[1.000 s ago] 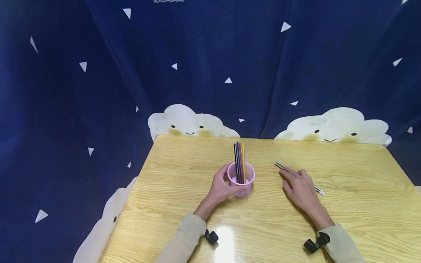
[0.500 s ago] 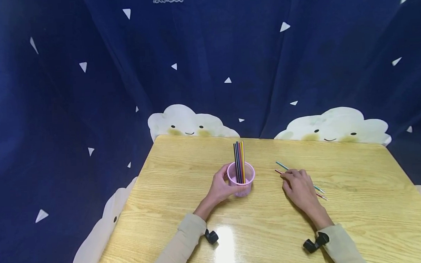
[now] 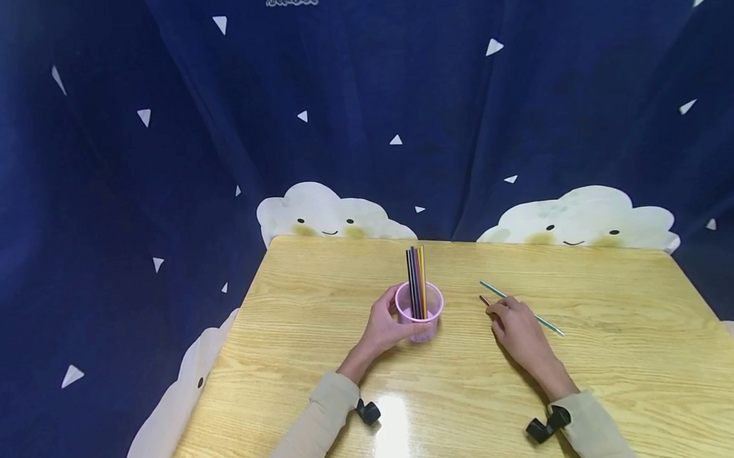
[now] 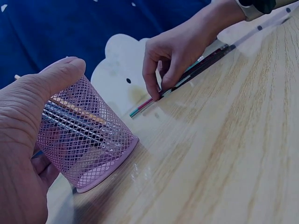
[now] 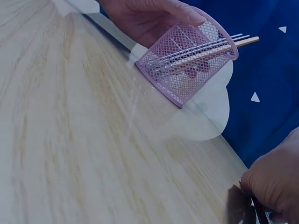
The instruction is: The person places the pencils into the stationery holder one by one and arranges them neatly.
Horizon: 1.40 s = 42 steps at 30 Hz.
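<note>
My left hand [image 3: 385, 324] grips a pink mesh pencil cup [image 4: 88, 140], its thumb across the near side. Several pencils [image 3: 415, 275] in black, blue, red and yellow stand in the cup and rise above its rim. To the right, my right hand [image 3: 520, 328] pinches a red pencil [image 3: 483, 300] close over the table, with the tip poking out past the fingers. A teal pencil [image 3: 549, 324] lies slantwise on the table behind that hand, which covers its middle. In the right wrist view, my right hand is cut off at the lower corner.
The wooden table [image 3: 320, 279] ends at a dark blue curtain [image 3: 348, 73] printed with clouds and white triangles. A bright reflection shows on the tabletop near the front. Black wrist cameras [image 3: 369, 412] sit at both sleeve cuffs.
The red and teal pencils lay together under my right hand and have come apart. The red one's back end, seen past the hand before, is now hidden. My left hand and the cup stay put.
</note>
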{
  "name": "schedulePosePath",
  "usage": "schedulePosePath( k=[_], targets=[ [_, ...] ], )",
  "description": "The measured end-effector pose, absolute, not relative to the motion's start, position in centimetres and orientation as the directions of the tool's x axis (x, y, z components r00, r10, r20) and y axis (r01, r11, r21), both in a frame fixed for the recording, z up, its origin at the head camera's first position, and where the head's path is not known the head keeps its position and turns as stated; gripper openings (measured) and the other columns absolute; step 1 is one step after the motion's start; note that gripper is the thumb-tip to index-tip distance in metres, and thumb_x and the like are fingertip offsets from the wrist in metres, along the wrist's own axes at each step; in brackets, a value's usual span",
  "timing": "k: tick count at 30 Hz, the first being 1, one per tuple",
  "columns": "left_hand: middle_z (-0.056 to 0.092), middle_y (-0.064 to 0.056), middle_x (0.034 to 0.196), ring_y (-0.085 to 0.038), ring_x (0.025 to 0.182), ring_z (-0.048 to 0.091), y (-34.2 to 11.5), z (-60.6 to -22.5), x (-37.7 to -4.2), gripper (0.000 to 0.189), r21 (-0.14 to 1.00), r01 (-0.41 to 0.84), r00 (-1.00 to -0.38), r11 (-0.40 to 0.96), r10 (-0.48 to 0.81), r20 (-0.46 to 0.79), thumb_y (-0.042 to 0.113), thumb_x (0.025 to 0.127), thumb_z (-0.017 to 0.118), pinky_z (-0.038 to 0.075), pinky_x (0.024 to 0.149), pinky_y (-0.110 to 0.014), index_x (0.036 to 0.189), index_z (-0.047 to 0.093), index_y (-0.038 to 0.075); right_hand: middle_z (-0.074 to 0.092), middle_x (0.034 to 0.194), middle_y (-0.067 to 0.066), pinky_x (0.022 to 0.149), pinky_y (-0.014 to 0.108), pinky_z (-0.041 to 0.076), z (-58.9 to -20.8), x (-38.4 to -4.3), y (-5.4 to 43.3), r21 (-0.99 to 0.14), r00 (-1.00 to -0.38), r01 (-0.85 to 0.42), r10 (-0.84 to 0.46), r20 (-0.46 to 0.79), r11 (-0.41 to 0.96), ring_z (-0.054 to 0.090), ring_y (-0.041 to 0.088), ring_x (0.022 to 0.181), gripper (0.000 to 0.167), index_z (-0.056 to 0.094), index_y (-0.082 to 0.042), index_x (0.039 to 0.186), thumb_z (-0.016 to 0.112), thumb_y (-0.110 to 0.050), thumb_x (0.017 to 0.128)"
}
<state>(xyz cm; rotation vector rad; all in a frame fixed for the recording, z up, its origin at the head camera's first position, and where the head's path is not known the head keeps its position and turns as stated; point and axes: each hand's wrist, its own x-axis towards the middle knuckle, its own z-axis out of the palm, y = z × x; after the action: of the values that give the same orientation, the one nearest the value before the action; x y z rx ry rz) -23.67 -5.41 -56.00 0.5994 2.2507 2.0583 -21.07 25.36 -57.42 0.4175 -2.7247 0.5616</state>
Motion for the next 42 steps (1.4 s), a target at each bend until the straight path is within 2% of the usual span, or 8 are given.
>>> schedulePosePath(
  k=[8,17,24,28,35,42],
  targets=[
    [0.068,-0.008,0.134,-0.023,0.120,0.065,-5.3,-56.5,-24.0,0.088,0.961,0.271,-0.925,0.058,0.293,0.243,0.010,0.068,0.097,0.052,0.108,-0.039,0.146,0.057,0.009,0.067,0.099,0.018,0.072,0.050,0.056,-57.2,-21.0,24.7,-0.365,-0.887,-0.369,-0.207,0.412,0.855,0.066,0.035,0.087,0.017,0.077,0.002,0.103,0.068,0.005,0.088],
    [0.068,-0.012,0.134,-0.029,0.119,0.065,-5.6,-56.3,-24.2,0.089,0.957,0.287,-0.914,0.049,0.312,0.258,0.007,0.067,0.097,0.053,0.107,-0.047,0.146,0.057,0.007,0.068,0.097,0.013,0.065,0.040,0.054,-55.9,-21.2,23.7,-0.427,-0.863,-0.403,-0.180,0.473,0.809,0.064,0.025,0.079,0.020,0.079,0.000,0.101,0.068,0.008,0.086],
    [0.068,-0.010,0.135,-0.028,0.121,0.065,-6.0,-56.1,-24.2,0.088,0.960,0.275,-0.911,0.061,0.334,0.240,0.009,0.067,0.097,0.051,0.109,-0.048,0.146,0.058,0.009,0.071,0.100,0.008,0.062,0.032,0.056,-53.1,-21.4,22.6,-0.519,-0.790,-0.501,-0.121,0.601,0.693,0.069,0.021,0.079,0.023,0.077,-0.003,0.103,0.069,0.011,0.086],
    [0.067,-0.011,0.136,-0.029,0.122,0.064,-6.3,-56.0,-24.2,0.088,0.961,0.272,-0.911,0.058,0.337,0.238,0.008,0.067,0.097,0.050,0.111,-0.046,0.146,0.058,0.008,0.074,0.102,0.006,0.064,0.025,0.051,-51.1,-21.5,21.7,-0.541,-0.733,-0.572,-0.089,0.674,0.616,0.068,0.015,0.078,0.026,0.077,-0.005,0.103,0.070,0.012,0.084],
    [0.067,-0.015,0.137,-0.034,0.125,0.063,-6.3,-56.2,-24.2,0.086,0.965,0.263,-0.904,0.016,0.355,0.240,0.003,0.069,0.095,0.048,0.113,-0.048,0.146,0.056,0.004,0.073,0.102,0.015,0.068,0.017,0.049,-47.8,-21.2,20.1,-0.572,-0.682,-0.646,-0.046,0.730,0.506,0.065,0.011,0.079,0.029,0.076,0.002,0.106,0.076,0.018,0.082],
    [0.066,-0.018,0.136,-0.036,0.126,0.062,-6.2,-56.2,-24.3,0.087,0.966,0.257,-0.908,0.002,0.342,0.241,-0.004,0.068,0.094,0.047,0.114,-0.049,0.146,0.056,0.002,0.069,0.099,0.027,0.070,0.017,0.050,-43.7,-20.2,17.6,-0.602,-0.653,-0.696,0.004,0.757,0.392,0.065,0.011,0.082,0.028,0.071,0.013,0.107,0.070,0.025,0.082]
  ],
)
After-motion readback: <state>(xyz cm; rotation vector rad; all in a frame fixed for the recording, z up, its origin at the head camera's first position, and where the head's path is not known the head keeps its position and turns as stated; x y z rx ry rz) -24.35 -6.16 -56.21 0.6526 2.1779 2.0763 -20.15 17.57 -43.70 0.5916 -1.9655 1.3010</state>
